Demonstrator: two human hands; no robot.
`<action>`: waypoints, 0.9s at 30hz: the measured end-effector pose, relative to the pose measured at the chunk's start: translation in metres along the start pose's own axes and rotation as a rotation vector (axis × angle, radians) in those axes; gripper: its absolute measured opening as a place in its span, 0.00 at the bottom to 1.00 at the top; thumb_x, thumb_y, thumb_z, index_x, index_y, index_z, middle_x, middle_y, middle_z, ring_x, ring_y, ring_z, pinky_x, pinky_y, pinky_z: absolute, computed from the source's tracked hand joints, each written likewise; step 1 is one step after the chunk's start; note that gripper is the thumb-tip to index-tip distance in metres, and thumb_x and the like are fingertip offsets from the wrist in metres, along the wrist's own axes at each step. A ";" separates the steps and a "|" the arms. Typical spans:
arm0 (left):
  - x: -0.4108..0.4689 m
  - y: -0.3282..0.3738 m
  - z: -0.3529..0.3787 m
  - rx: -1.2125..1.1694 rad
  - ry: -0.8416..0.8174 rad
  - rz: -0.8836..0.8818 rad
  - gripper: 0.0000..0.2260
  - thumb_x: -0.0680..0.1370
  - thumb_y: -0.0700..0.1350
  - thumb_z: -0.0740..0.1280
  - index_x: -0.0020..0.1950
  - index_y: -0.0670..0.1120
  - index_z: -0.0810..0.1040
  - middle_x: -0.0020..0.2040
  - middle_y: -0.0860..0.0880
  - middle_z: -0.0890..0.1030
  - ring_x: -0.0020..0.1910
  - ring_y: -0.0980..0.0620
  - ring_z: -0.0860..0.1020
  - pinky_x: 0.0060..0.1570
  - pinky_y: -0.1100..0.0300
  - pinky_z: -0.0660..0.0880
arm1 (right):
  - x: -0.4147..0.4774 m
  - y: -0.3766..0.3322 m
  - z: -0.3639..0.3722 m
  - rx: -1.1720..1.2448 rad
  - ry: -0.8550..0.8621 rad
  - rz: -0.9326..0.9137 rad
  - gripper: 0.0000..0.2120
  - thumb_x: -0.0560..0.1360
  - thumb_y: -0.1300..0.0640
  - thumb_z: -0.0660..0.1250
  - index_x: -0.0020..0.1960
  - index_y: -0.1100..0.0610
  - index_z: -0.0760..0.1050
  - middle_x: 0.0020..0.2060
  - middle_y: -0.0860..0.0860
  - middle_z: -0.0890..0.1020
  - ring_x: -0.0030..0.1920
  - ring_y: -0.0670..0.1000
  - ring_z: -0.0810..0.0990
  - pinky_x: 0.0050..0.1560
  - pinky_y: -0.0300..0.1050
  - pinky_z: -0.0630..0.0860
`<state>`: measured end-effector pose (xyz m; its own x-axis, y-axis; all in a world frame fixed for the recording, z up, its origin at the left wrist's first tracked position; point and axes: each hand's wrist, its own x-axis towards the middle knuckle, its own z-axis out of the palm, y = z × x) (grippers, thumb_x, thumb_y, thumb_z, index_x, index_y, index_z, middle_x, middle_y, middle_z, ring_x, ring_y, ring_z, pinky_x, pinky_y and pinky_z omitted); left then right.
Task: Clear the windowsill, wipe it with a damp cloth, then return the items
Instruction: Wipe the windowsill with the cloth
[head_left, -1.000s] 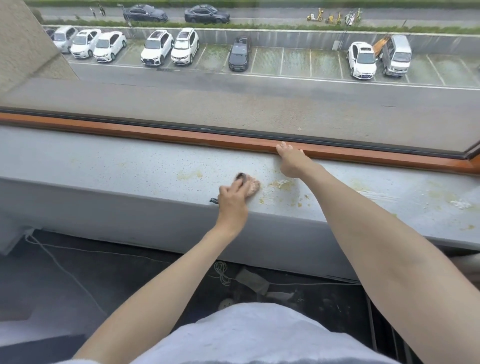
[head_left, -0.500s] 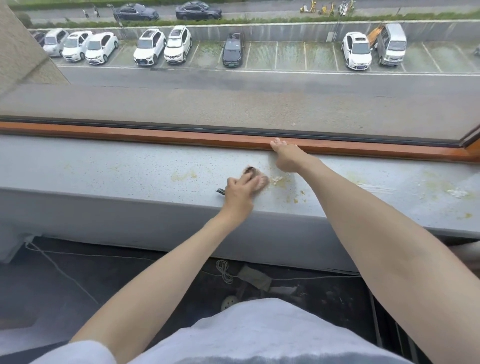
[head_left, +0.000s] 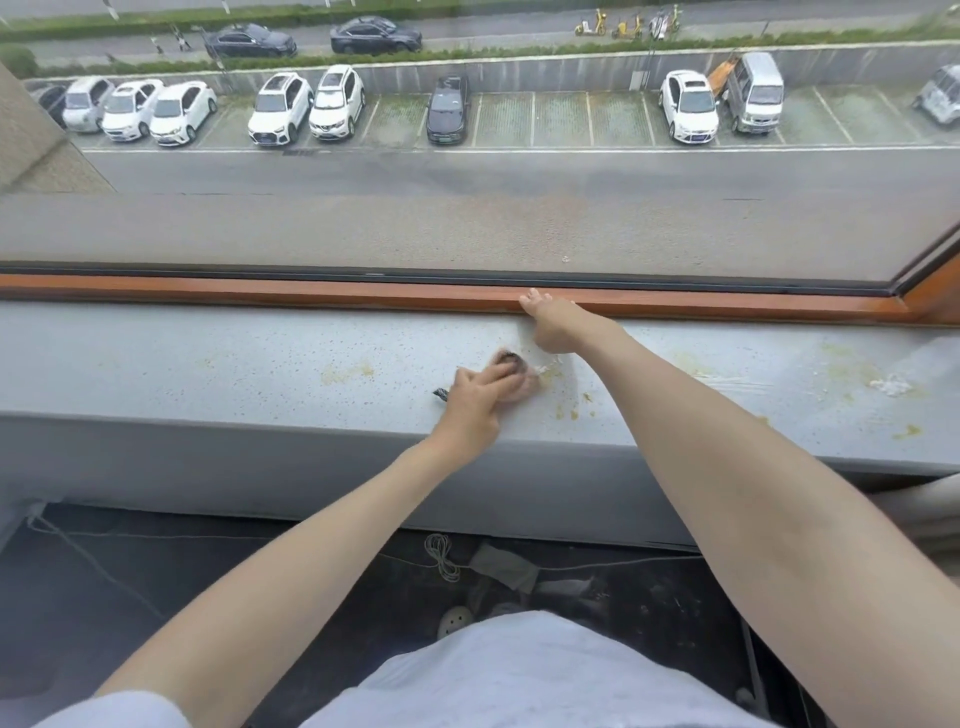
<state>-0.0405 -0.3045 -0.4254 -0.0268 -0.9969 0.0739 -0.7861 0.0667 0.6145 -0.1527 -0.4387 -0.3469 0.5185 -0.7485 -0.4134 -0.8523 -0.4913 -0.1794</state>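
Presses the left hand (head_left: 480, 400) down on one bunched cloth (head_left: 529, 383), pinkish with a dark patch at its far edge, near the middle of the grey speckled windowsill (head_left: 208, 364). Lays the fingers over the wad, only lightly bent, not wrapped round it. Hides most of it under palm and fingers. Just left of that hand, a short dark tab (head_left: 440, 394): perhaps part of the cloth, too small to tell.

Sets the right hand (head_left: 553, 325) just beyond the cloth and apart from it, fingers fairly straight, tips touching the orange-brown window frame (head_left: 260, 291) at the back of the sill. Two hands near each other, not touching.

By count: one cloth, two hands, two bare forearms. On the sill, one yellowish stain (head_left: 345, 371) left of the cloth, a scatter of yellow drops (head_left: 571, 410) just right of it, more yellow marks towards the far right. Two white smears: one (head_left: 548, 369) beside the cloth, one (head_left: 891, 385) well to the right.

Through the glass, eight parked vehicles (head_left: 278, 106) seen whole in the row: six white cars, one black, one pale van. One more half hidden at far left, another cut off by the right edge. Two dark cars (head_left: 374, 34) on the road behind.

Below the sill, on the dark floor, one coil of cable (head_left: 441, 556) and a pale round thing (head_left: 454, 621), partly covered by the white garment (head_left: 519, 675) and hard to make out.
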 end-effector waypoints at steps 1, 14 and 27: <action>-0.006 0.002 0.002 -0.038 -0.055 0.088 0.25 0.76 0.27 0.58 0.67 0.47 0.75 0.70 0.51 0.70 0.57 0.40 0.68 0.58 0.58 0.61 | -0.001 0.000 -0.001 0.001 -0.008 -0.007 0.32 0.76 0.72 0.46 0.78 0.59 0.44 0.77 0.55 0.44 0.77 0.54 0.47 0.76 0.54 0.48; 0.035 0.008 -0.021 0.104 0.086 -0.175 0.25 0.76 0.29 0.58 0.71 0.47 0.70 0.73 0.52 0.67 0.58 0.42 0.65 0.56 0.60 0.59 | -0.007 0.004 -0.002 -0.058 -0.002 -0.029 0.32 0.77 0.71 0.47 0.78 0.59 0.45 0.78 0.54 0.46 0.77 0.53 0.50 0.75 0.55 0.48; 0.058 0.004 -0.026 0.221 0.116 -0.197 0.28 0.73 0.28 0.58 0.69 0.48 0.72 0.69 0.52 0.69 0.55 0.45 0.65 0.54 0.58 0.62 | -0.016 0.011 -0.017 -0.024 -0.061 -0.038 0.35 0.75 0.75 0.47 0.78 0.57 0.43 0.77 0.52 0.43 0.77 0.50 0.47 0.76 0.53 0.46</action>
<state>-0.0292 -0.3613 -0.3980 0.1998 -0.9775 0.0672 -0.8848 -0.1505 0.4410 -0.1690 -0.4400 -0.3269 0.5449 -0.7006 -0.4607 -0.8296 -0.5303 -0.1749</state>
